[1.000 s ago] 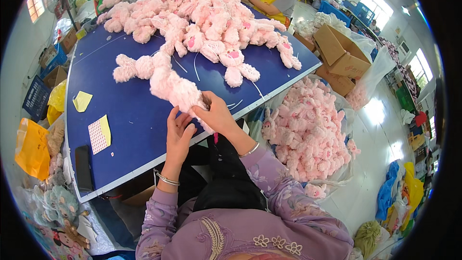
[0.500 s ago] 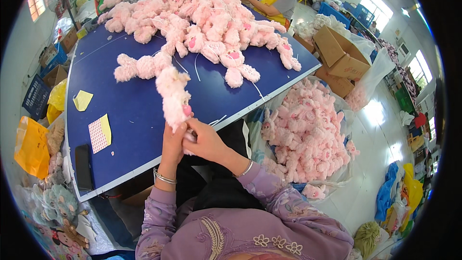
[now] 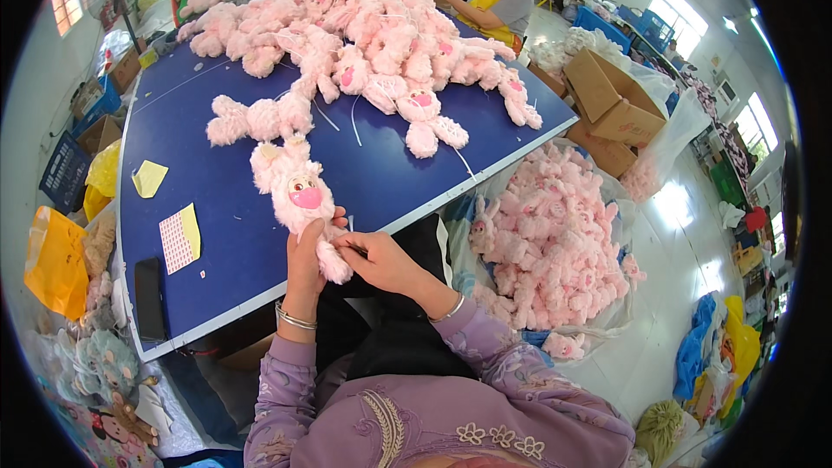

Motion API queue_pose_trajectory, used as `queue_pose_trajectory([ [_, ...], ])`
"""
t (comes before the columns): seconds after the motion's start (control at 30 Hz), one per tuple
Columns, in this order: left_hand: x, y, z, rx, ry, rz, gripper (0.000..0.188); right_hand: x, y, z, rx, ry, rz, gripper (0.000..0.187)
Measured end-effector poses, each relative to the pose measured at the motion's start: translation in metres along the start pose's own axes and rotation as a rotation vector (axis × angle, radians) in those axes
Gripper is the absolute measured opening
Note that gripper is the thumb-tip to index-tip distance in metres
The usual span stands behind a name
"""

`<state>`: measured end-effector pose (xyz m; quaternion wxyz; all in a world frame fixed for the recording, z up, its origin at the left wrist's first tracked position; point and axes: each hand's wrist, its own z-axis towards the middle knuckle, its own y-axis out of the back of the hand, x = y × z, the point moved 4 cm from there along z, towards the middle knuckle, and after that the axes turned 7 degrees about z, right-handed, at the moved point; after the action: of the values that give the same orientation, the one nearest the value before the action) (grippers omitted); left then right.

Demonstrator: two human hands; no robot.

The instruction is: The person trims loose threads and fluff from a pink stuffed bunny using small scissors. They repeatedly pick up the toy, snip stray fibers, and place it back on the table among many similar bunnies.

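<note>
A fluffy pink plush toy [image 3: 295, 186] with brown eyes and a bright pink muzzle lies over the near edge of the blue table, its face turned up. Wrapped round its lower body is my left hand [image 3: 305, 258]. My right hand [image 3: 374, 258] is closed in a pinch beside the toy's dangling limb; whatever lies between its fingertips is too small to make out. Beyond the held toy, a heap of similar pink plush toys [image 3: 381, 35] covers the far part of the table, with thin white strings trailing from some of them.
The blue table [image 3: 234, 295] carries a sticker sheet [image 3: 179, 241], a yellow paper [image 3: 149, 179] and a black phone-like object [image 3: 150, 301] at left. A big bag of pink plush toys [image 3: 555, 243] stands on the floor at right, near an open cardboard box [image 3: 615, 100]. Across the table sits a person in a yellow apron [image 3: 490, 13].
The plush toy has been turned so its face shows upward, and its head has shifted left. My right hand has moved slightly right and down, off the toy's muzzle.
</note>
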<state>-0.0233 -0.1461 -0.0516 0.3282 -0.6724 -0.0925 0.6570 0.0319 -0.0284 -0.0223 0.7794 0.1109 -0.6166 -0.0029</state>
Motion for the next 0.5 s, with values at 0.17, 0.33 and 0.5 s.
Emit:
queue_pose_trajectory([
  [0.17,0.001,0.003,-0.001,-0.021,-0.016,-0.030,0.034,-0.004,0.004,-0.009,0.042,-0.030,-0.055,0.021],
  [0.33,-0.002,0.000,-0.003,-0.038,-0.086,0.000,0.041,-0.001,0.006,-0.018,0.067,-0.058,-0.091,0.022],
  [0.5,-0.003,0.007,-0.002,-0.090,-0.094,-0.074,0.047,-0.006,0.009,-0.028,0.178,-0.093,-0.068,0.023],
])
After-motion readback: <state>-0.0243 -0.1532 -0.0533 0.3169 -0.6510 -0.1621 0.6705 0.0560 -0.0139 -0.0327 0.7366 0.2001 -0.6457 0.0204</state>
